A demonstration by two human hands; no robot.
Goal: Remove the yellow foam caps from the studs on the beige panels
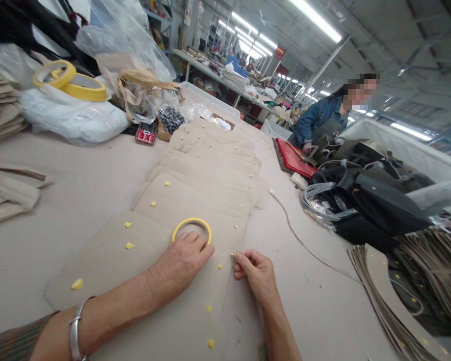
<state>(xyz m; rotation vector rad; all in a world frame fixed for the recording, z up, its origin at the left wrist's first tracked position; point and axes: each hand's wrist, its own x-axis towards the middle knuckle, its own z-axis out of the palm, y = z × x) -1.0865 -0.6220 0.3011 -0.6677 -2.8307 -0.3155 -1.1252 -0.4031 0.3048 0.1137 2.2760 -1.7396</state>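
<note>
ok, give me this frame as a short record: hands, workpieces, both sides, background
left hand: over the near rim of a yellow tape roll
right hand: fingers pinched at a small metal stud
workpieces: overlapping beige panels, some with yellow bits
left side: plastic-wrapped bundle topped by more tape rolls
right side: pale cord, black bags
background: person in blue

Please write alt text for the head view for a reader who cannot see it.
A person's left hand holds a yellow tape roll over overlapping beige sheets, while the right hand is pinched at a small metal stud. Black bags lie to the right.
</note>
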